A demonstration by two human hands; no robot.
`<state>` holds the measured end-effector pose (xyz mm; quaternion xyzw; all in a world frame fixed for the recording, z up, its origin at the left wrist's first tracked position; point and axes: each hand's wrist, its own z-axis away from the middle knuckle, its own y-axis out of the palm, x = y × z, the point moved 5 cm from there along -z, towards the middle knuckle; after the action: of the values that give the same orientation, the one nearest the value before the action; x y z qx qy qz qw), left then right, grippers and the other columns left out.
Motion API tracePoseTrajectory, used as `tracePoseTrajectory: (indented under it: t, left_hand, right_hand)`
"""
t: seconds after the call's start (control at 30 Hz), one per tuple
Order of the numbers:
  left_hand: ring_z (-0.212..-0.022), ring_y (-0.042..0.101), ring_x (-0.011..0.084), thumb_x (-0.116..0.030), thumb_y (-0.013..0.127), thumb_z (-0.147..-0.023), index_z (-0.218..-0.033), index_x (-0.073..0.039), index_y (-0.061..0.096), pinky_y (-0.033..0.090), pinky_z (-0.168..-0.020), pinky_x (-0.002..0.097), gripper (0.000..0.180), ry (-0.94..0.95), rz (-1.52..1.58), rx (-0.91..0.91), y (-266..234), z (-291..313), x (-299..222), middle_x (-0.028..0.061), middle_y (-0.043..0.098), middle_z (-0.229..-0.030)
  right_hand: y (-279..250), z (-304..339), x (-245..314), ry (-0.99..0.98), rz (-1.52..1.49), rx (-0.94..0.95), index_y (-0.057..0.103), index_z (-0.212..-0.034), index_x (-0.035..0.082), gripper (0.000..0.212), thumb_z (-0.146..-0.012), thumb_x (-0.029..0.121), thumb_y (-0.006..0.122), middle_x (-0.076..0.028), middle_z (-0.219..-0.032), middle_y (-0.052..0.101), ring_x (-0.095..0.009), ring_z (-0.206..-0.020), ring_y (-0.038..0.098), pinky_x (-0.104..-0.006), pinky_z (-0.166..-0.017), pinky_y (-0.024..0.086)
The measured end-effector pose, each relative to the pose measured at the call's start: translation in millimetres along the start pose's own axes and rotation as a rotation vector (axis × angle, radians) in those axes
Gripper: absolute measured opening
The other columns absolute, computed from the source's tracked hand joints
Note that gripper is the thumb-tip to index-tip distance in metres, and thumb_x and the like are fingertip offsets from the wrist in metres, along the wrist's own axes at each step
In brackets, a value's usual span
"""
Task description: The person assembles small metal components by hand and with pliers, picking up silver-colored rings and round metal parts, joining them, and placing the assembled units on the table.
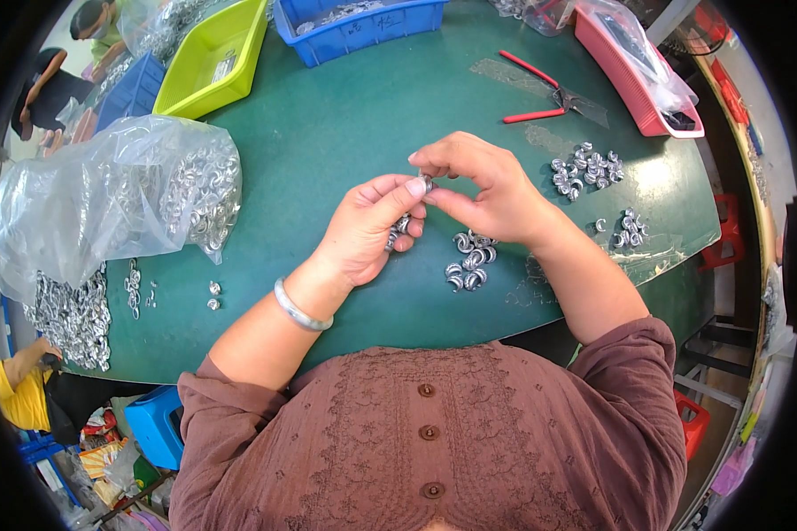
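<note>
Over the middle of the green table (345,115), my left hand (363,221) is closed around several small shiny metal pieces (398,232), which show beneath its fingers. Its thumb and forefinger pinch one more small metal piece (428,184). My right hand (483,181) meets it there, thumb and forefinger gripping the same piece from the right. Exactly how that piece is shaped is mostly hidden by the fingertips. Just below my right hand lies a loose cluster of curved, crescent-like metal pieces (471,261). Similar pieces (586,168) form a group farther right, with a smaller group (630,228) nearer me.
Red-handled pliers (536,88) lie at the far right near a pink basket (638,84). A green-yellow bin (212,62) and a blue bin (363,34) stand at the back. To the left are a plastic bag (115,177) of metal parts and a chain pile (69,319). Other people sit beyond.
</note>
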<state>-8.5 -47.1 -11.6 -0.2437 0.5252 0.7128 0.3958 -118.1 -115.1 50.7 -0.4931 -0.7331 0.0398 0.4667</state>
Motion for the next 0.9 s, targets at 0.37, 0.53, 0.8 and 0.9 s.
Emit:
tracePoseTrajectory:
  t: [0.37,0.53,0.8,0.9]
  left_hand:
    - [-0.058,0.047,0.0046,-0.008,0.059,-0.081,-0.097,-0.004,0.059,0.035,-0.046,0.0173,0.017,0.279,-0.270,-0.081,1.4,3.5,-11.8,-0.0020,0.053,-0.070]
    - [-0.064,0.048,0.0058,-0.003,0.061,-0.076,-0.094,-0.003,0.061,0.040,-0.057,0.0190,0.018,0.556,-0.585,-0.114,2.9,6.8,-20.4,-0.0014,0.054,-0.073]
    - [-0.065,0.049,0.0075,0.001,0.062,-0.072,-0.097,-0.004,0.061,0.041,-0.058,0.0208,0.025,0.858,-0.899,-0.170,10.3,14.1,-28.3,0.0017,0.052,-0.072]
    - [-0.065,0.049,0.0068,-0.002,0.063,-0.074,-0.098,-0.002,0.061,0.040,-0.056,0.0207,0.023,0.808,-0.784,-0.159,8.0,13.5,-27.2,0.0002,0.054,-0.074]
  right_hand:
    - [-2.0,6.0,-18.5,0.288,-0.292,0.023,0.054,-0.093,0.002,0.021,-0.074,0.002,0.061,-0.002,-0.079,0.056,-0.010,-0.072,0.053,-0.0235,-0.064,0.044]
    - [5.7,7.4,-21.4,0.514,-0.626,0.052,0.052,-0.090,0.000,0.014,-0.079,0.004,0.059,-0.001,-0.081,0.056,-0.007,-0.074,0.052,-0.0211,-0.067,0.044]
    - [7.4,8.3,-24.1,0.500,-0.787,-0.012,0.052,-0.090,0.001,0.016,-0.077,0.001,0.061,-0.002,-0.083,0.056,-0.008,-0.078,0.054,-0.0218,-0.072,0.045]
    - [5.2,7.8,-21.8,0.448,-0.724,-0.041,0.054,-0.088,0.002,0.014,-0.076,0.000,0.061,-0.001,-0.082,0.057,-0.008,-0.077,0.055,-0.0228,-0.071,0.046]
